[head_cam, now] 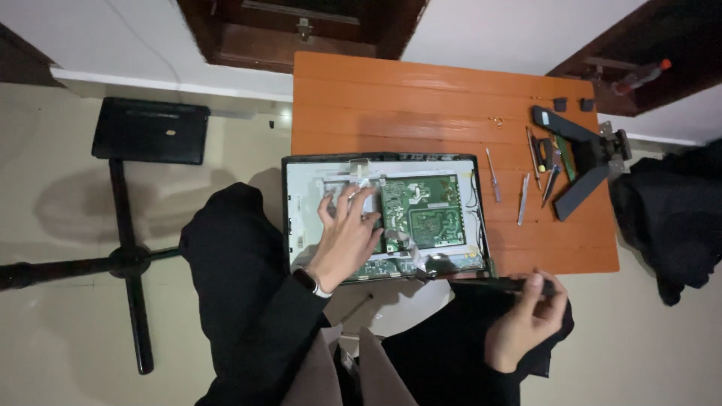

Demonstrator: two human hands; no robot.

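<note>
Steadying the opened monitor chassis point(301, 207), left hand point(347, 233) lies flat, fingers spread, beside the green circuit board point(421, 210); right hand point(526, 319) pinches a dark tool point(496, 283). Board removal judged underway; next move demands careful tool placement.

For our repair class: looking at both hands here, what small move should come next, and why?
Probably bring the right hand with its thin dark tool up to the green board; the left hand already rests flat beside that board, steadying the open monitor.
</note>
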